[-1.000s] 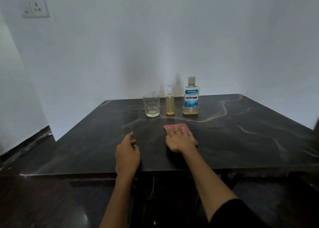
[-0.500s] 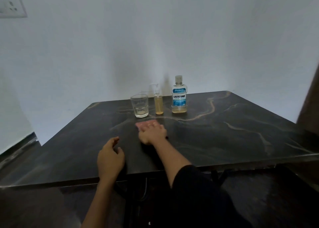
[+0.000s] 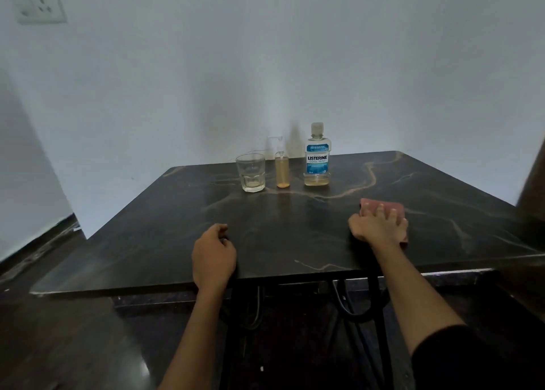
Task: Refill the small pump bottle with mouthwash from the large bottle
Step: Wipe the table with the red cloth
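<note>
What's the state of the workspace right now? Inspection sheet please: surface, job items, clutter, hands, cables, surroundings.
Surface: dark marbled table with pale veins; no spills seen.
Job's things: small pump bottle, pump on, amber liquid inside; large mouthwash bottle, capped, liquid low. Both upright at the far edge, apart.
Clutter: glass tumbler left of the pump bottle, nearly empty.
Hands: left hand rests loosely curled near the front edge, holding nothing; right hand presses a pink cloth flat on the table.
Cables: dark cables hang under the table.
Surroundings: plain wall, wall socket upper left, dark floor.
</note>
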